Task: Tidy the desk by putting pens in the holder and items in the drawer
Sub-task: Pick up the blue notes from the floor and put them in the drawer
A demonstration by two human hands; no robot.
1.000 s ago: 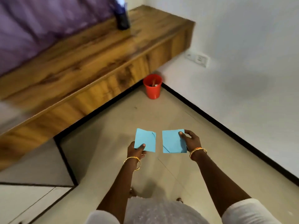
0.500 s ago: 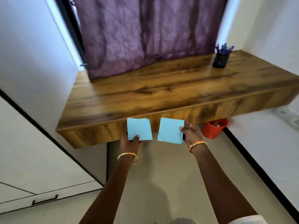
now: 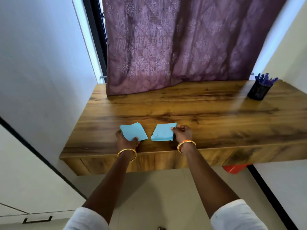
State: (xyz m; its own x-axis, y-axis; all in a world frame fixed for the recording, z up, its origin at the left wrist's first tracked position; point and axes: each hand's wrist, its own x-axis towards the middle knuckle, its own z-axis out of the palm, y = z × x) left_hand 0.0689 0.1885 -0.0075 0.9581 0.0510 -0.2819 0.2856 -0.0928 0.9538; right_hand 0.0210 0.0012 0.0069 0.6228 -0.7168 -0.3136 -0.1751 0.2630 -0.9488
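Observation:
Two light blue paper pieces are held over the front of the wooden desk (image 3: 207,113). My left hand (image 3: 127,141) grips the left blue paper (image 3: 133,131) from underneath. My right hand (image 3: 183,134) pinches the right blue paper (image 3: 163,134) at its right edge. Both papers sit just above or on the desk top; I cannot tell if they touch it. A black mesh pen holder (image 3: 258,91) with several blue pens (image 3: 265,79) stands at the desk's far right. Closed drawer fronts (image 3: 157,161) run along the desk's front face.
A purple curtain (image 3: 174,47) hangs down onto the desk's back edge. A red bucket (image 3: 234,169) shows on the floor under the desk's right side. White walls close in on both sides. A white cabinet with a dark handle (image 3: 37,219) is at lower left.
The view swung up from the floor to the desk. Both hands carried the blue papers forward, from over the floor to above the desk's front area.

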